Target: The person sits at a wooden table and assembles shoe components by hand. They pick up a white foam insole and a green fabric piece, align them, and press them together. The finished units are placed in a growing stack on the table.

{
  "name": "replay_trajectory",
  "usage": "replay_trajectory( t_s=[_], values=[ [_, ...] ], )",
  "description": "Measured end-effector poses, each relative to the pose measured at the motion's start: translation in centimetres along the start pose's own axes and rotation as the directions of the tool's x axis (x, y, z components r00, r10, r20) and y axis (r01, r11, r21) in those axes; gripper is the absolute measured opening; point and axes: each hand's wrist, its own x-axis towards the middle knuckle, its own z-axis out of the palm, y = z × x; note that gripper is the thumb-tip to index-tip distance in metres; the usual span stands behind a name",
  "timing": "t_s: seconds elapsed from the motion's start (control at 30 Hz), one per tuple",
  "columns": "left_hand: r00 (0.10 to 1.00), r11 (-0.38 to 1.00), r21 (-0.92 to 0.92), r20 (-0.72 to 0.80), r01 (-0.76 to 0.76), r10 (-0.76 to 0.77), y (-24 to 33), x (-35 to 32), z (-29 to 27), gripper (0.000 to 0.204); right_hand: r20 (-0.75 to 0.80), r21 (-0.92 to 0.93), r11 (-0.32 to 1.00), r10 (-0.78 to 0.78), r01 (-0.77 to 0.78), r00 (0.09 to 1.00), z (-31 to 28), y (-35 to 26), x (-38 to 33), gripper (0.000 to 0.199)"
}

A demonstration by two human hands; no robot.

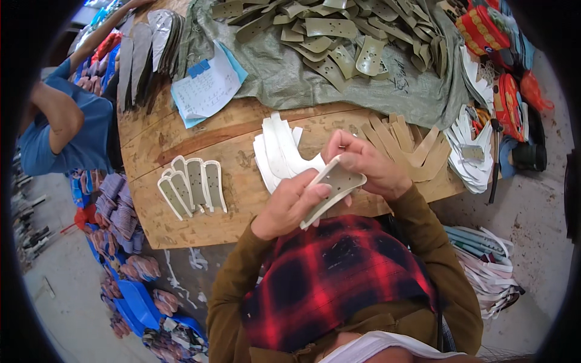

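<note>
Just above my lap, at the near edge of the table, both hands hold a curved khaki plate (pixel 336 181) with small holes and a white strip along its edge. My left hand (pixel 285 207) grips its lower left side, thumb lying across the inner face. At the upper edge, the thumb and fingers of my right hand (pixel 370 164) pinch the white edging. Right behind my hands lies a stack of white cut sheets (pixel 277 148), partly covered by them. To the left, several similar white-edged plates (pixel 195 184) lie overlapping on the wooden table (pixel 236 218).
Unedged khaki plates (pixel 330 29) are heaped on a grey-green sack (pixel 272 81) at the back. Tan cut pieces (pixel 417 145) lie at right. A written paper (pixel 209 85) and grey curved sheets (pixel 142 60) lie back left. Another person (pixel 72 127) stands at left.
</note>
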Motion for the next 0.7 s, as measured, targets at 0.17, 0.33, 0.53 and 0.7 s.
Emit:
replay_trajectory(
  t_s=[0.17,0.33,0.53,0.7],
  values=[
    [0.987,0.994,-0.077,-0.142,-0.08,0.069,-0.6,0.2,1.8,0.027,-0.054,-0.232,0.949,-0.23,0.212,0.972,-1.0,1.4,0.6,0.023],
    [0.914,0.975,-0.002,-0.349,-0.223,0.208,-2.8,1.6,3.5,0.026,-0.313,-0.417,0.84,-0.492,0.348,0.812,1.3,3.3,1.8,0.04],
    [0.873,0.933,-0.19,-0.448,-0.305,0.194,-3.8,2.3,2.8,0.034,-0.323,-0.413,0.8,-0.576,0.435,0.751,2.2,7.5,3.0,0.066],
    [0.801,0.923,0.181,-0.459,-0.339,0.384,-4.9,2.6,2.0,0.036,-0.201,-0.04,0.878,-0.475,0.478,0.857,2.7,4.8,2.6,0.054]
  ],
)
